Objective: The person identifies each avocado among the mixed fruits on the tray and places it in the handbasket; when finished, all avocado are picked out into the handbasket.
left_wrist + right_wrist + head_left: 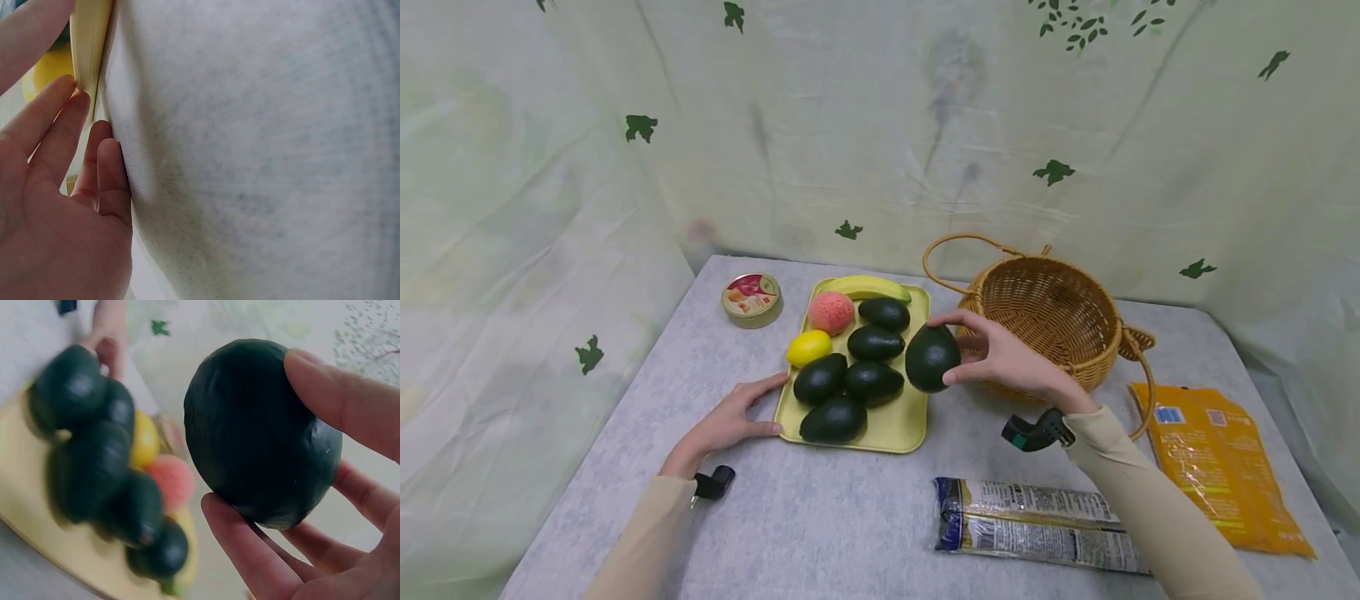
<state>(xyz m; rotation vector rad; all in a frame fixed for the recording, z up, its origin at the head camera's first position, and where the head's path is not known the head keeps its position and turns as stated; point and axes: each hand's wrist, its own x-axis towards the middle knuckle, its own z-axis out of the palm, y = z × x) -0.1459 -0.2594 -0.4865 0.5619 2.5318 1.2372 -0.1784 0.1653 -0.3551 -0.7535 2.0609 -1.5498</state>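
Observation:
My right hand [1003, 358] holds a dark green avocado [932, 358] between thumb and fingers, over the right edge of a yellow tray [910, 427]. The right wrist view shows this avocado [259, 434] close up, pinched in the fingers. Several more avocados [833, 419] lie on the tray beside a lemon [809, 348], a round pink fruit [831, 312] and a banana [868, 287]. My left hand [730, 421] touches the tray's left edge, thumb and fingers spread. In the left wrist view its fingertips meet the tray's side [90, 44].
Behind my right hand stands a wicker basket [1097, 367] with looped handles. An orange packet [1221, 467] lies at the right, a long clear-and-blue packet [1037, 521] near the front. A round tin [752, 300] sits at the back left. Patterned curtains [887, 125] enclose the table.

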